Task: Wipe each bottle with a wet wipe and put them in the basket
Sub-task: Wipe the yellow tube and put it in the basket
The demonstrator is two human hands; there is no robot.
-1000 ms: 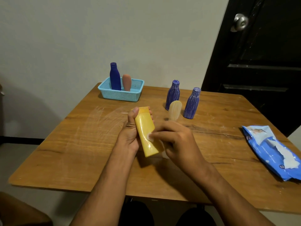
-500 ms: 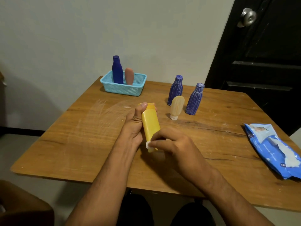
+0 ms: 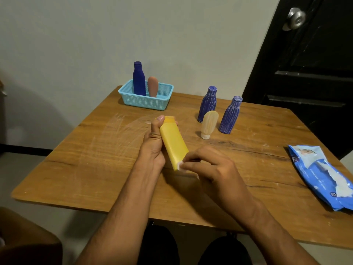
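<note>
Wooden table (image 3: 91, 150) scene: left hand (image 3: 152, 144) clamps the yellow bottle (image 3: 173, 142) mid-table, right hand (image 3: 212, 169) pinches a wet wipe (image 3: 180, 166) at its near end, and a wet, slick bottle could slip out before the far-left basket (image 3: 145, 101).

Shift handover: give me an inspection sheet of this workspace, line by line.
Surface: wooden table, scuffed with pale streaks.
Job's things: yellow bottle held above the table; wet wipe pressed to its near end; blue basket holds a dark blue bottle and a pinkish bottle, both upright; two ribbed blue bottles and a beige bottle stand on the table, outside the basket.
Clutter: wipes pack, open, at the right edge.
Hands: left hand grips the yellow bottle; right hand pinches the wipe.
Cables: nothing seen.
Surroundings: plain wall, black door with a metal knob.
</note>
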